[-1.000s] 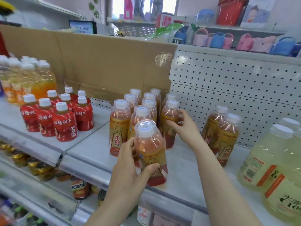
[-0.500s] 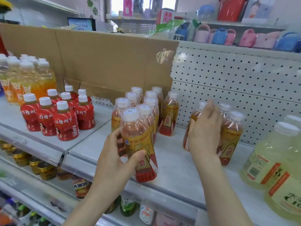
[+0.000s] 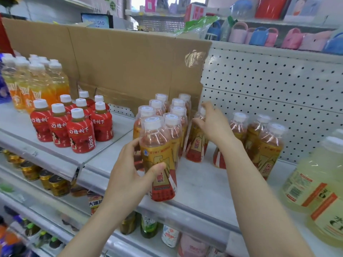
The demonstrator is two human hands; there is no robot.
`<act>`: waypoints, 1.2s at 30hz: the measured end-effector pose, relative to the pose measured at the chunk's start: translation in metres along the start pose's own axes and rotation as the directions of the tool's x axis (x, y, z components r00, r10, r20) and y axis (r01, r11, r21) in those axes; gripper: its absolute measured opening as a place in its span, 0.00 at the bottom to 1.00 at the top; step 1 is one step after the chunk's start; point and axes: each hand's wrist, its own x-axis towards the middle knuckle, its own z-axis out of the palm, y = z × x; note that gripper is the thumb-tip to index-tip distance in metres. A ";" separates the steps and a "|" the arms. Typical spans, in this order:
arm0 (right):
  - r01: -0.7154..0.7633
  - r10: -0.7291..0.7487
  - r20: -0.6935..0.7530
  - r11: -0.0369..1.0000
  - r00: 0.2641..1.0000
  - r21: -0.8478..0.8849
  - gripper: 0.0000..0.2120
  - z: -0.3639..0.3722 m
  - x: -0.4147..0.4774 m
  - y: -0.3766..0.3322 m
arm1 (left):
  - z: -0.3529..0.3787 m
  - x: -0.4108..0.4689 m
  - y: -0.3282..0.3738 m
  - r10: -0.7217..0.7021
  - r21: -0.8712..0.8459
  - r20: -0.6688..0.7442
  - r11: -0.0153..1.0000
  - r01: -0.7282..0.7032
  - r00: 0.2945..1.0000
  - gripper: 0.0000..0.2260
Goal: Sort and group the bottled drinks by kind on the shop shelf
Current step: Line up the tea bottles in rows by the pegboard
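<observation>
My left hand point(image 3: 130, 175) grips a gold-and-red labelled bottle point(image 3: 157, 156) with a white cap, standing at the front of a cluster of the same bottles point(image 3: 174, 115) on the grey shelf point(image 3: 200, 184). My right hand point(image 3: 213, 123) holds another bottle of that kind point(image 3: 195, 145) by its upper part, just right of the cluster. Three more of these bottles point(image 3: 267, 145) stand further right, by the pegboard.
Red juice bottles point(image 3: 74, 125) and orange drink bottles point(image 3: 31, 84) stand on the left shelf section. Large pale yellow bottles point(image 3: 315, 186) fill the right edge. A cardboard sheet point(image 3: 120, 64) backs the shelf. Cans and bottles sit on lower shelves point(image 3: 46, 180).
My right hand moved a bottle from the right-hand group leftward to the cluster's side. My left hand set its bottle at the cluster's front.
</observation>
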 end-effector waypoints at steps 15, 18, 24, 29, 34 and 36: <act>0.084 -0.117 -0.158 0.976 0.980 -0.200 0.22 -0.028 0.002 -0.023 | -0.005 0.005 0.006 -0.008 0.008 0.041 1.000 0.007 0.999 0.29; 0.073 -0.068 -0.036 0.986 0.997 0.148 0.20 -0.008 0.058 -0.034 | -0.007 0.005 0.004 0.002 0.018 0.052 1.000 -0.003 0.999 0.30; -0.097 0.003 0.228 0.909 0.974 0.406 0.21 0.020 0.104 -0.025 | -0.012 0.011 0.001 -0.016 0.027 0.047 1.000 0.015 0.999 0.26; -0.104 0.084 0.078 0.944 0.993 0.312 0.21 0.014 0.096 -0.015 | -0.013 0.011 -0.003 -0.012 0.006 0.050 1.000 0.012 0.999 0.25; -0.125 0.123 0.023 0.985 0.992 0.122 0.18 -0.012 0.056 -0.007 | -0.012 0.010 -0.001 -0.010 -0.023 0.059 1.000 0.012 0.998 0.28; -0.127 0.122 0.062 0.988 0.991 0.085 0.18 -0.025 0.038 -0.003 | -0.012 0.011 -0.001 -0.007 -0.016 0.056 1.000 0.008 0.998 0.32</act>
